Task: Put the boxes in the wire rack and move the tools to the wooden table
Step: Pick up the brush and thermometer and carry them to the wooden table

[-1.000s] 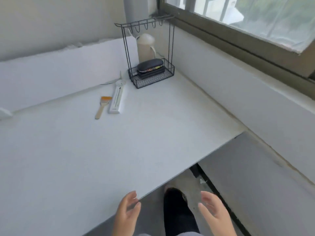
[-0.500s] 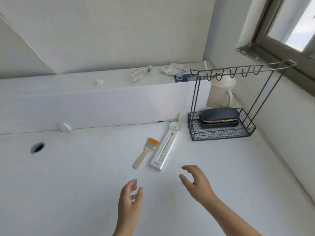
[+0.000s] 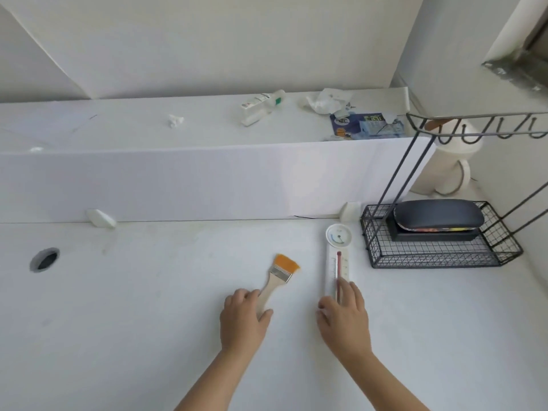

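while both hands rest on a white table (image 3: 124, 321) set against white walls, the left hand (image 3: 243, 318) closes on the wooden handle of a paintbrush (image 3: 278, 277) and the right hand (image 3: 345, 317) lies, fingers loosely spread, over the near end of a thermometer (image 3: 338, 256). a wire rack (image 3: 439, 256) in the right corner holds a dark case (image 3: 439, 216) stacked on a black box (image 3: 433, 234).

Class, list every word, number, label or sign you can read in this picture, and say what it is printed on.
No text here can be read.
Thermometer: scale marks and dial, too small to read.
Blue packet on the ledge: print blurred.
White tube: label blurred.
Case in the rack: coloured edge, no lettering visible.
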A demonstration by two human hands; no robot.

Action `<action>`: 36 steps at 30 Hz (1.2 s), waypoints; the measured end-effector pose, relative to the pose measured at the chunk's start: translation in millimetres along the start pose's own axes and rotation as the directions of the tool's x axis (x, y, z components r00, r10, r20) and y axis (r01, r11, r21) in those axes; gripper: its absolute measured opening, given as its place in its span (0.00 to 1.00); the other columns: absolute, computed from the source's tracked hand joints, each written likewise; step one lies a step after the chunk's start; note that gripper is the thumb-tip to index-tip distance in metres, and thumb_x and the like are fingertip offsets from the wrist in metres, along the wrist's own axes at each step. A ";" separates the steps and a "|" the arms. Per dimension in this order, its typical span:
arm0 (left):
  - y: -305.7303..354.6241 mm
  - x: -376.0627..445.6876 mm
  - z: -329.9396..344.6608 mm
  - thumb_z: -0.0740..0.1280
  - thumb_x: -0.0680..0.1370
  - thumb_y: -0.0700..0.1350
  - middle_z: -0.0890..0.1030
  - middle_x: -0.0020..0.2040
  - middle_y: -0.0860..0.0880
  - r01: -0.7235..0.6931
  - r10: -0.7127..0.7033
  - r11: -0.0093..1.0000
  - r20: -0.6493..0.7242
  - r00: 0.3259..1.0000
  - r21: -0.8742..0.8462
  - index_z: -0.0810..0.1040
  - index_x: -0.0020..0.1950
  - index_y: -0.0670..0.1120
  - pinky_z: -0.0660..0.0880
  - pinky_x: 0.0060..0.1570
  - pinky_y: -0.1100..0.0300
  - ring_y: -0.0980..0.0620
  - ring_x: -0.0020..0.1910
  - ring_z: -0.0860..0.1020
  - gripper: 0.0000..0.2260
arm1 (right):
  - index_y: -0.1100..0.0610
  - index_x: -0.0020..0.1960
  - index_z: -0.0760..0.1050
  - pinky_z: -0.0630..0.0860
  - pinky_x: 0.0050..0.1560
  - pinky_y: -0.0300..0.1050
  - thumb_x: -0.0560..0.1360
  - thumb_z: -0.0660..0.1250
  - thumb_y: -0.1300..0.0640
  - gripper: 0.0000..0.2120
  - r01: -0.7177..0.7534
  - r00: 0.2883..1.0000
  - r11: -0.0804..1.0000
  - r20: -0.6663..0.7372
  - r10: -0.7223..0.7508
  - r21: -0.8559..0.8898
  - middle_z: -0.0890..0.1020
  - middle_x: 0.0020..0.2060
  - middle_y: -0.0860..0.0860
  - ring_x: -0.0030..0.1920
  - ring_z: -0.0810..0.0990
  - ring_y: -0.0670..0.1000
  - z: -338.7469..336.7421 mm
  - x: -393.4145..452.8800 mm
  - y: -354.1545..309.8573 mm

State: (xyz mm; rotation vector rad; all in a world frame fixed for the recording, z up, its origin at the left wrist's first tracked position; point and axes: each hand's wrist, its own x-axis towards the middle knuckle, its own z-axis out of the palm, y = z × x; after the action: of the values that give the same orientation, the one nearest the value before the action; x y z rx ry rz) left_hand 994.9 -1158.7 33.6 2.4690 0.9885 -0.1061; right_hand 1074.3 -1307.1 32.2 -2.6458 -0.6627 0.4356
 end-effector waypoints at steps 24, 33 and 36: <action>-15.8 -171.0 0.3 0.62 0.74 0.36 0.71 0.19 0.52 0.272 -0.186 0.674 0.199 0.962 -0.687 0.75 0.32 0.46 0.64 0.18 0.72 0.59 0.14 0.65 0.12 | 0.55 0.58 0.69 0.68 0.25 0.40 0.58 0.62 0.55 0.28 -0.412 0.911 0.368 0.375 0.171 0.833 0.75 0.42 0.55 0.28 0.72 0.50 -43.7 -139.5 57.3; -59.2 -220.3 -5.1 0.59 0.63 0.47 0.75 0.19 0.60 0.038 0.061 0.787 0.138 0.989 -0.616 0.74 0.27 0.57 0.67 0.25 0.72 0.62 0.19 0.70 0.08 | 0.55 0.61 0.69 0.72 0.37 0.24 0.57 0.71 0.53 0.33 -0.386 0.912 0.441 0.263 0.316 0.810 0.79 0.46 0.47 0.39 0.80 0.47 8.3 -276.1 27.9; -68.8 -218.7 -12.5 0.62 0.73 0.41 0.74 0.20 0.54 -0.098 0.269 0.791 0.198 0.943 -0.604 0.73 0.30 0.53 0.62 0.22 0.69 0.60 0.17 0.66 0.12 | 0.52 0.62 0.68 0.71 0.37 0.23 0.69 0.70 0.60 0.23 -0.330 0.899 0.419 0.147 0.412 0.846 0.77 0.47 0.45 0.34 0.78 0.44 22.7 -311.8 -1.8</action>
State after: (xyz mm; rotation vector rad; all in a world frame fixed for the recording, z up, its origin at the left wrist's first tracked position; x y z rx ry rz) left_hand 786.5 -1248.1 69.9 1.8914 0.5399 -0.0622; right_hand 802.8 -1455.6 76.1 -1.7566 0.2165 0.5766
